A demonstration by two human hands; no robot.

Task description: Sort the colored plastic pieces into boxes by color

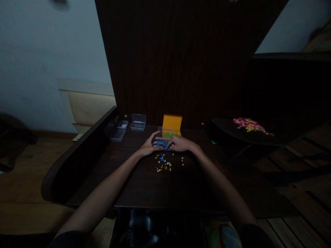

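My left hand [150, 144] grips the left side of a small clear plastic box [163, 149] that contains blue pieces [161, 142]. At the box's right side is my right hand [179, 143], its fingers bent down over the blue pieces; whether a piece is pinched in them is too small to see. Behind the box stands an orange box [172, 121] with its lid raised and green pieces [169, 135] inside. Nearer me, small cream, yellow and blue pieces [165, 164] lie scattered on the dark wooden desk [155, 191].
Clear plastic boxes [138, 126] stand at the back left, near the desk's raised side panel [82, 155]. A dark upright board [176, 62] closes off the back. To the right, a low shelf [230, 132] bears a heap of pink and yellow pieces [250, 125].
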